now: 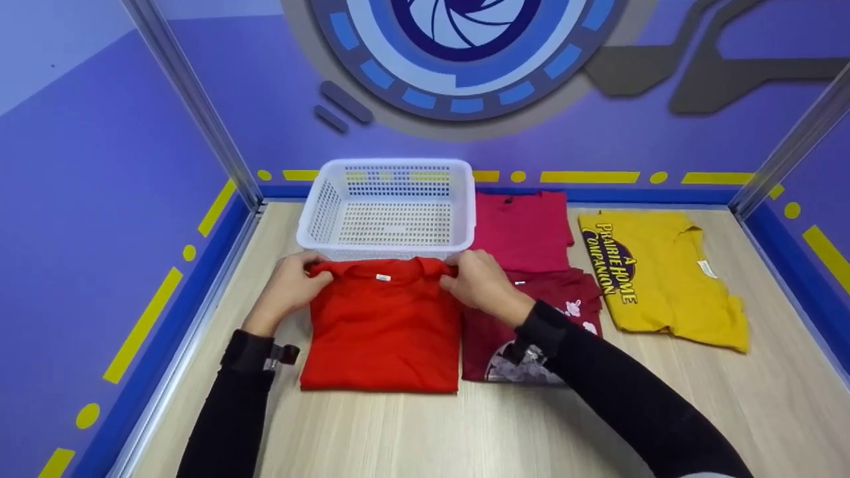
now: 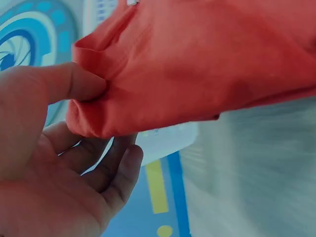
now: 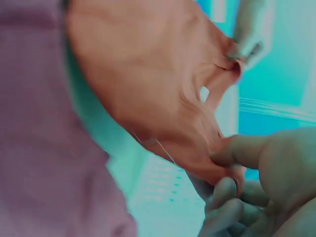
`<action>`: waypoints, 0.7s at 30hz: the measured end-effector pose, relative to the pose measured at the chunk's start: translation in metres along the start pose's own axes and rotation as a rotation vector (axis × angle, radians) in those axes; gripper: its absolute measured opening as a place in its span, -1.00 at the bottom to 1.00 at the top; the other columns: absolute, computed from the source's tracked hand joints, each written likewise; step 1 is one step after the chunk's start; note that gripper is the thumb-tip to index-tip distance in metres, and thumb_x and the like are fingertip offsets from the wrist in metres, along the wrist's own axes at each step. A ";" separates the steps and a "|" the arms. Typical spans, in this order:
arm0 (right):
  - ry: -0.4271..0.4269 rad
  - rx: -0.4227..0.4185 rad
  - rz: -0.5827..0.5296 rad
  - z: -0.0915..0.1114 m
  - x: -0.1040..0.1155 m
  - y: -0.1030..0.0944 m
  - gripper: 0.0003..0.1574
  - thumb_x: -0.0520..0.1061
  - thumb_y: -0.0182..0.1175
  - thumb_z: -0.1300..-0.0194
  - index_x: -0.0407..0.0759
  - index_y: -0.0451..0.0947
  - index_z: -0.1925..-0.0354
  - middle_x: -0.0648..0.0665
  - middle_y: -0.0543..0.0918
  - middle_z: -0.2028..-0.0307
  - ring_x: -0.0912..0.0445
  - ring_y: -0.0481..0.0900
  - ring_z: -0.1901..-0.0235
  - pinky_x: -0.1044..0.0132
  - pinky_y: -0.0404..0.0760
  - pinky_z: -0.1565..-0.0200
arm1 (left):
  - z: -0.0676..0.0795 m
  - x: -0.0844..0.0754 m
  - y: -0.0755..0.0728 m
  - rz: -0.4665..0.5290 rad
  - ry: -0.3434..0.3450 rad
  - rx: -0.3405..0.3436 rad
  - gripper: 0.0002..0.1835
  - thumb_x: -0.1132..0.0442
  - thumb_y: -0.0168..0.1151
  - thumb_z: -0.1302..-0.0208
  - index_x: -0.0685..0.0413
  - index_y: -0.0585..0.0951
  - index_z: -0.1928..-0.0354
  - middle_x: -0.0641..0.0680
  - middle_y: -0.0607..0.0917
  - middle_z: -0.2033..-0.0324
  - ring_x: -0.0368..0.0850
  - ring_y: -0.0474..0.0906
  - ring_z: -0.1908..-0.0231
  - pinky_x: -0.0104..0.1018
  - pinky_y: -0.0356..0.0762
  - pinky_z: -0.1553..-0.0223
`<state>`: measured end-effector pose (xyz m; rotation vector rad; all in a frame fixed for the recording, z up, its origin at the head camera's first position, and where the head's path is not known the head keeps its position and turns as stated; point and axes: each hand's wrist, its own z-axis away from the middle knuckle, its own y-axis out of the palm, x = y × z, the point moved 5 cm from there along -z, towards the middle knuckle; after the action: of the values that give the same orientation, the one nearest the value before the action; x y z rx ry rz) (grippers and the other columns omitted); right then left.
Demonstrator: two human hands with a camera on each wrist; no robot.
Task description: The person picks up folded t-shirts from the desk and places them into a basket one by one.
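Observation:
A folded red T-shirt (image 1: 385, 332) lies just in front of the white basket, its collar and small white label toward the back. My left hand (image 1: 290, 287) pinches its back left corner between thumb and fingers; the left wrist view shows the thumb on top of the red cloth (image 2: 197, 59) and the fingers below. On the other side, my right hand (image 1: 483, 282) pinches the back right corner. In the right wrist view the shirt (image 3: 143, 74) slants up between both hands, its collar edge raised.
The white perforated basket (image 1: 307, 226) stands against the back wall. To its right lie a folded pink shirt (image 1: 524, 232) and a dark red printed shirt (image 1: 481, 345), partly under my right arm. A yellow lettered shirt (image 1: 671, 279) lies farther right. Panel walls border the wooden table (image 1: 372, 438).

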<state>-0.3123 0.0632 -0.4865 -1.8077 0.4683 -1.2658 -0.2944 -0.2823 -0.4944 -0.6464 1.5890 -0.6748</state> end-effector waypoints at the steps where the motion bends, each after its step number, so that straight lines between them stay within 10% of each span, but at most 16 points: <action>1: -0.015 0.023 -0.028 0.000 0.002 -0.006 -0.84 -0.14 0.40 -0.40 -0.11 0.69 0.36 0.02 0.42 0.57 0.08 0.40 0.52 0.26 0.36 0.38 | 0.002 -0.001 -0.005 0.008 -0.002 -0.002 -0.85 0.28 0.33 -0.36 0.07 0.79 0.09 0.12 0.78 0.19 0.00 0.59 0.20 -0.24 0.52 0.11; 7: -0.108 0.096 -0.134 0.001 0.012 -0.045 -0.82 -0.14 0.36 -0.48 -0.11 0.78 0.00 -0.13 0.76 0.19 0.09 0.59 0.38 0.29 0.54 0.34 | 0.008 -0.018 -0.033 0.074 0.027 0.047 -0.85 0.23 0.34 -0.48 0.07 0.76 0.01 0.13 0.83 0.07 0.01 0.69 0.06 -0.32 0.63 -0.01; 21: -0.163 -0.038 -0.105 0.004 0.048 -0.130 -0.72 -0.16 0.36 -0.50 -0.13 0.82 -0.11 -0.18 0.78 0.06 -0.03 0.53 0.09 0.15 0.60 0.10 | 0.010 -0.086 -0.096 0.125 0.198 -0.009 -0.76 0.11 0.37 -0.59 0.00 0.79 -0.15 0.07 0.84 0.01 -0.11 0.66 -0.06 0.02 0.47 -0.31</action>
<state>-0.3101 0.1040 -0.3534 -1.9715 0.3117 -1.1739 -0.2718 -0.2850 -0.3671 -0.4938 1.8001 -0.6548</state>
